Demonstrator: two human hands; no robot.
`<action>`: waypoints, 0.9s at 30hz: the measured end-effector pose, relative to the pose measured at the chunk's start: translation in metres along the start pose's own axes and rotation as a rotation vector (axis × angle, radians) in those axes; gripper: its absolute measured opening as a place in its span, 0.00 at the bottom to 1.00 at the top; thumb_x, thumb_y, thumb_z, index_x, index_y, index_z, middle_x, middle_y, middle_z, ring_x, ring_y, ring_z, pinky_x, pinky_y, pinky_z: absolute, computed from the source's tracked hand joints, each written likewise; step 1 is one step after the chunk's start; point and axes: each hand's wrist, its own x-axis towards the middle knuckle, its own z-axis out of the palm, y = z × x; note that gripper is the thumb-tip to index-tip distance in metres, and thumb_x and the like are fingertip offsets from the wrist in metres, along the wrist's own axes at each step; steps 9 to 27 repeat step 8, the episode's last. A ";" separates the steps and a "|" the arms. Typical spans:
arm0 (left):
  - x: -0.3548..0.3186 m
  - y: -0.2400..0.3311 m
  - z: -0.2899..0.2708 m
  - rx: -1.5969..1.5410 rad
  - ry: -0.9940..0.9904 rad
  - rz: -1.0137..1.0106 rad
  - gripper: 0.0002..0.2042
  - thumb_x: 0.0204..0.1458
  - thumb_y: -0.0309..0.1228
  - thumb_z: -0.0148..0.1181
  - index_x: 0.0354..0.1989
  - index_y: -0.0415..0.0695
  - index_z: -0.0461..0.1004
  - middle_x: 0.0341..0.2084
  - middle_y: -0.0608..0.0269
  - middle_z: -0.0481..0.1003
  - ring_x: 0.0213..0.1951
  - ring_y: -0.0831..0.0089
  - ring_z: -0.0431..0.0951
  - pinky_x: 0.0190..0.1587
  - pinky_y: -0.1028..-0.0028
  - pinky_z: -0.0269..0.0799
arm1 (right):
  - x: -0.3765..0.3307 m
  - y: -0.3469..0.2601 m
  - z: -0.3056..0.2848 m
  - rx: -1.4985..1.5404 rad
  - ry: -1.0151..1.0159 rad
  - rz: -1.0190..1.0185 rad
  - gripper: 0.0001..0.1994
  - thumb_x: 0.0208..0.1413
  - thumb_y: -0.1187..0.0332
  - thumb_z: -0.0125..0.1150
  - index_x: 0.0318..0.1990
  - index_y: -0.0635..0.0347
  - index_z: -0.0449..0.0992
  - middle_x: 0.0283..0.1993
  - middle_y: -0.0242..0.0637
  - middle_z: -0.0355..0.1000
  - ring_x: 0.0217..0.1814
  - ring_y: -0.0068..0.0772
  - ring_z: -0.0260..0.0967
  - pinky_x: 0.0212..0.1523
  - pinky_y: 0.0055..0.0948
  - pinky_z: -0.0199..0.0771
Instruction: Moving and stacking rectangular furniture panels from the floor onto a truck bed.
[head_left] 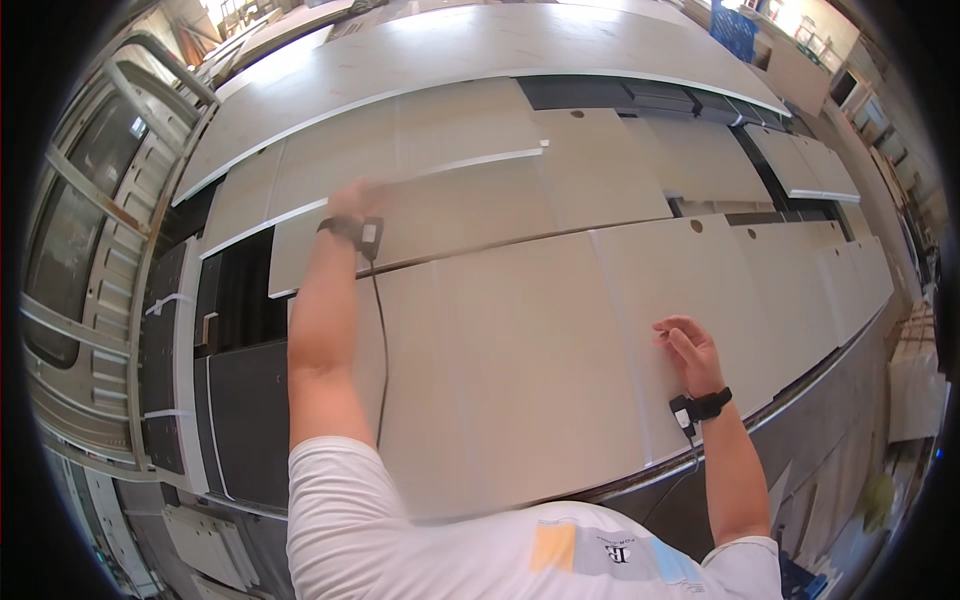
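Observation:
Large beige panels lie flat in a broad stack before me. My left hand [358, 200] reaches forward, smeared by motion, at the white edge of a beige panel [460, 205] farther in; its fingers do not show clearly. My right hand [692, 352] hovers over or rests on the near beige panel [530, 340], right of its middle. Its fingers are curled together, and a small dark thing seems to sit at the fingertips, too small to name. Each wrist wears a black strap with a small cabled box.
A metal frame [130, 100] with a windowed wall rises at the left. Dark panels [248, 420] lie beside the beige ones. A wide pale sheet [480, 45] covers the far side. More board stacks [915, 370] stand beyond the right edge.

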 end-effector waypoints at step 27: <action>-0.042 0.010 -0.054 -0.398 0.456 0.039 0.12 0.64 0.30 0.52 0.49 0.35 0.70 0.41 0.47 0.78 0.42 0.55 0.82 0.47 0.55 0.83 | 0.011 0.017 -0.013 0.209 -0.076 -0.070 0.09 0.65 0.74 0.55 0.50 0.63 0.75 0.47 0.41 0.77 0.52 0.31 0.75 0.56 0.33 0.78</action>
